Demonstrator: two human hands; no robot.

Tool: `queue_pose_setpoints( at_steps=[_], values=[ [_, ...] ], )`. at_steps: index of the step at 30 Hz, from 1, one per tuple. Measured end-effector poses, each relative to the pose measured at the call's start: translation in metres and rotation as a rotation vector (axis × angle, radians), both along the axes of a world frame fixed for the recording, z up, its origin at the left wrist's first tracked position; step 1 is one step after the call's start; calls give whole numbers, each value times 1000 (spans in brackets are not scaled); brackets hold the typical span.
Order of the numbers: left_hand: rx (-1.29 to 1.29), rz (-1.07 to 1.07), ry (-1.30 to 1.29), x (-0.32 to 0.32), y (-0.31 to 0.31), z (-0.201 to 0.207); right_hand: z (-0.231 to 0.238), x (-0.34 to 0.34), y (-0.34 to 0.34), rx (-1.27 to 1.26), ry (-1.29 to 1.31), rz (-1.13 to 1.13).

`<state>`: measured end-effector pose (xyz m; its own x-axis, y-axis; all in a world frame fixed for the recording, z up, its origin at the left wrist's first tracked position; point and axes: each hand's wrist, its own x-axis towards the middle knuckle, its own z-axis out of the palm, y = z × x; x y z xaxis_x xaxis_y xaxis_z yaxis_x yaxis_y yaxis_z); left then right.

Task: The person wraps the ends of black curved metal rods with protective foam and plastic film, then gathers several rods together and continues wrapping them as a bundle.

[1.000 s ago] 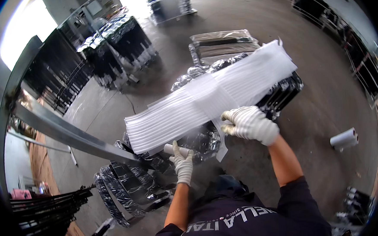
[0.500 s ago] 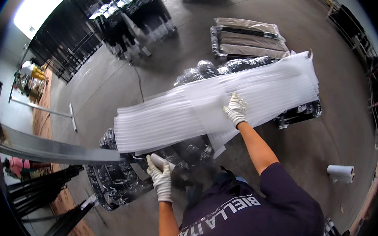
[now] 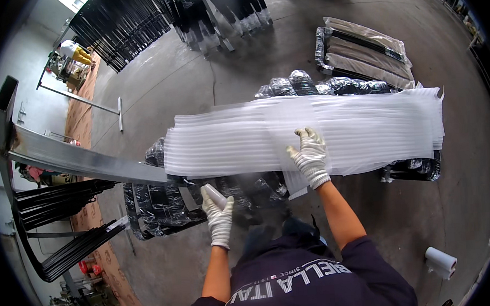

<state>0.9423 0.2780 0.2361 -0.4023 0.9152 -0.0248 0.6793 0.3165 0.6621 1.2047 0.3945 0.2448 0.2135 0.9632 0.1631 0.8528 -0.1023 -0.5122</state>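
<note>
A stack of white ribbed foam sheets [image 3: 222, 140] lies across black frames wrapped in clear plastic [image 3: 161, 206]. Around the middle of the stack runs a smooth translucent band, its loose end hanging over the near edge. My right hand [image 3: 311, 160], in a white knitted glove, lies over the band with its fingers apart. Closer to me and farther left, my gloved left hand [image 3: 220, 224] grips a small roll of pale film [image 3: 215, 196] beside the near edge of the foam. Its palm-side grip is partly hidden.
A grey metal beam [image 3: 88, 154] reaches in from the left to the stack's corner. Black bars [image 3: 63, 200] rest on a rack below it. Wrapped brown panels [image 3: 362, 53] lie beyond. A white roll [image 3: 441, 262] is on the floor at right. Another person [image 3: 76, 54] is far left.
The whole view has shifted and turned slightly, so the foam stack looks more level. My right hand's fingers are more spread on the band. My left hand keeps hold of the roll.
</note>
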Motion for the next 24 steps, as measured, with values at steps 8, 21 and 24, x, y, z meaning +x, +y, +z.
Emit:
queue_pose_setpoints(
  at_steps=[8,21,24],
  values=[
    [6,17,-21,7,-11,13,-27,55,-65,144,304,-427],
    [87,-124,275,27,-10,41,-155,100,-86,-648,857,-75],
    [140,-146,272,22,-10,41,-78,92,-93,-753,742,-120]
  ],
)
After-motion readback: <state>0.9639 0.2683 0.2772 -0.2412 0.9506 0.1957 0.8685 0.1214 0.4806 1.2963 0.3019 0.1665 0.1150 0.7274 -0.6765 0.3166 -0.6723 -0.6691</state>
